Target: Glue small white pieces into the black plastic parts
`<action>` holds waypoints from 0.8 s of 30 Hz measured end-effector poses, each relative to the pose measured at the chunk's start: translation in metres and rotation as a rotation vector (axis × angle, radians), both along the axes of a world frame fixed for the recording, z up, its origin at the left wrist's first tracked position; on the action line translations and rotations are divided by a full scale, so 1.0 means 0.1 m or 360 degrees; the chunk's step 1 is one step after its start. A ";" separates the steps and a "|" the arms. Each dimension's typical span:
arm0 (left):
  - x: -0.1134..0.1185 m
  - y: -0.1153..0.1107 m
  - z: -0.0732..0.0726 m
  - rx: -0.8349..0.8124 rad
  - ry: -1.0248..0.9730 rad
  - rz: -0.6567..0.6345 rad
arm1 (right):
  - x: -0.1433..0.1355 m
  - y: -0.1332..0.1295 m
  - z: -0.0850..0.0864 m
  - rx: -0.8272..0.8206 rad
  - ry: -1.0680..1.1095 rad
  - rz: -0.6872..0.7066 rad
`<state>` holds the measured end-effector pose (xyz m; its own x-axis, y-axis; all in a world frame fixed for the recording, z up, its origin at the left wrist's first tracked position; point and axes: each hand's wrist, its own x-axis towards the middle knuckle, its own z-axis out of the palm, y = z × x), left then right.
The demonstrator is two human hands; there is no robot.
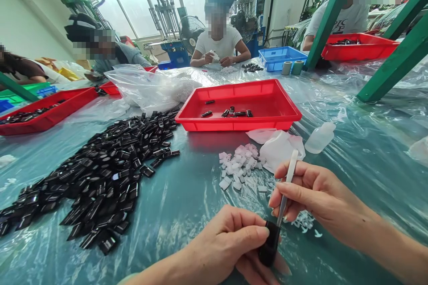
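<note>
My left hand (230, 240) grips a small glossy black plastic part (269, 244) between thumb and fingers, low in the view. Held like a pen in my right hand (310, 196) is a pair of slim metal tweezers (288, 182) with a pale upper end. Its narrow tip meets the top edge of the black part; the exact contact is too small to make out. Beyond my hands lies a pile of small white plastic pieces (239, 164). Tiny white bits (303, 221) are scattered under my right hand. To the left spreads a big heap of black parts (103, 182).
A red tray (239, 124) holding several black parts stands ahead. Beside it are a white crumpled bag (281, 147) and a translucent bottle (320, 138). Green posts (394, 60) rise at the right. Co-workers sit across the plastic-covered table, near a blue tray (282, 58).
</note>
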<state>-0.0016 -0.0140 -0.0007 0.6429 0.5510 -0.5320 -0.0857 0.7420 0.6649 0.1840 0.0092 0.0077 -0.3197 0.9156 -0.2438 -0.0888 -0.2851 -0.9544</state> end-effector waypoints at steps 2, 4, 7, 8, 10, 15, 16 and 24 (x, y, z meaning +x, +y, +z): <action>0.00 0.00 0.00 0.0000 0.0003 -0.0003 | 0.00 -0.01 0.01 0.0002 -0.0015 0.0002; 0.00 0.00 -0.01 0.0002 0.0001 -0.0003 | 0.01 -0.01 0.01 0.0008 -0.0048 -0.0022; 0.00 0.00 -0.01 0.0017 0.0010 -0.0012 | 0.02 -0.02 0.00 0.0057 -0.0145 -0.0115; 0.00 -0.01 -0.01 0.0022 0.0014 -0.0014 | 0.02 -0.02 0.00 0.0080 -0.0178 -0.0143; 0.00 -0.01 -0.01 0.0025 0.0017 -0.0015 | 0.03 -0.03 -0.02 0.0117 -0.0217 -0.0173; 0.00 -0.01 0.00 0.0025 0.0030 -0.0016 | 0.02 -0.04 -0.03 0.0115 -0.0206 -0.0180; 0.00 -0.01 0.00 0.0026 0.0037 -0.0015 | 0.01 -0.04 -0.03 0.0103 -0.0191 -0.0172; 0.00 0.00 -0.01 0.0070 0.0063 -0.0054 | 0.01 -0.03 0.02 0.0008 0.0026 -0.0002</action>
